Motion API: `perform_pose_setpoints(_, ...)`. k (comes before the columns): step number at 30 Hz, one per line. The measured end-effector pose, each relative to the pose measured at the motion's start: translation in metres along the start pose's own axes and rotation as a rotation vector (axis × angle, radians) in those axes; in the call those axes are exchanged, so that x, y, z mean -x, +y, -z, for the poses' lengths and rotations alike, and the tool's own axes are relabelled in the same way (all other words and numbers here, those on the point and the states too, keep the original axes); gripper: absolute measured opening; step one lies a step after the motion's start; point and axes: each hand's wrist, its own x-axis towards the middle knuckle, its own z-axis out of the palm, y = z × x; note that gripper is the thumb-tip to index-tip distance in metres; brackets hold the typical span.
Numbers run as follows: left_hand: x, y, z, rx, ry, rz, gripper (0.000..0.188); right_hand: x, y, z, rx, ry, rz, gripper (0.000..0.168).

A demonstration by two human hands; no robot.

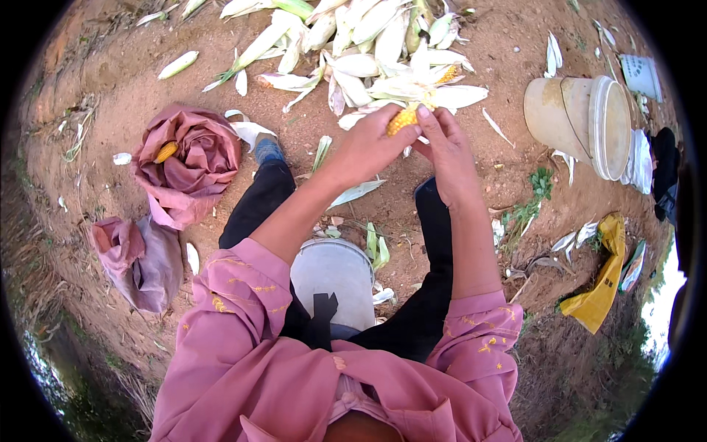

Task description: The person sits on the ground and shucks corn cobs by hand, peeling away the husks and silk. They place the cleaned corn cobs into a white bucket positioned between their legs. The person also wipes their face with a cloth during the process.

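Between both hands, out in front of me, is a yellow corn cob (403,120) with its kernels bare. My left hand (373,138) grips the cob from the left, thumb along its near side. My right hand (448,145) is at the cob's right end, the thumb tip resting against it; its other fingers are partly hidden. Just beyond the hands lies a heap of corn ears in pale husks (359,65), with some yellow kernels showing at its right side. One more bare cob (166,152) rests on a crumpled reddish sack (193,193) to the left.
An upturned or standing pale bucket (331,271) is between my legs. A larger dirty bucket (560,110) with a wire handle lies at the right, a small white tub (640,77) behind it. A yellow bag (602,276) is lower right, a second sack (146,271) lower left. Loose husks litter the soil.
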Motion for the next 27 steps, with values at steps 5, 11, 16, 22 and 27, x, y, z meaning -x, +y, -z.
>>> perform_pose_setpoints(5, 0.004, -0.005, 0.001, -0.201, 0.284, -0.266, 0.048, -0.005, 0.000, -0.005, -0.114, 0.203, 0.056, 0.035)
perform_pose_setpoints(11, 0.011, -0.001, 0.011, -0.355, 0.546, -0.405, 0.030, -0.015, 0.017, -0.027, -0.195, 0.193, -0.045, 0.032)
perform_pose_setpoints(16, 0.015, -0.002, 0.017, -0.543, 0.678, -0.438, 0.021, -0.032, 0.044, -0.064, -0.386, 0.077, -0.150, 0.034)
perform_pose_setpoints(22, 0.019, -0.005, 0.022, -0.503, 0.559, -0.438, 0.019, -0.042, 0.107, -0.122, -0.128, 0.114, -0.345, 0.033)
perform_pose_setpoints(27, 0.020, -0.012, 0.029, -0.481, 0.522, -0.479, 0.017, -0.035, 0.121, -0.252, -0.211, -0.299, -0.437, 0.031)
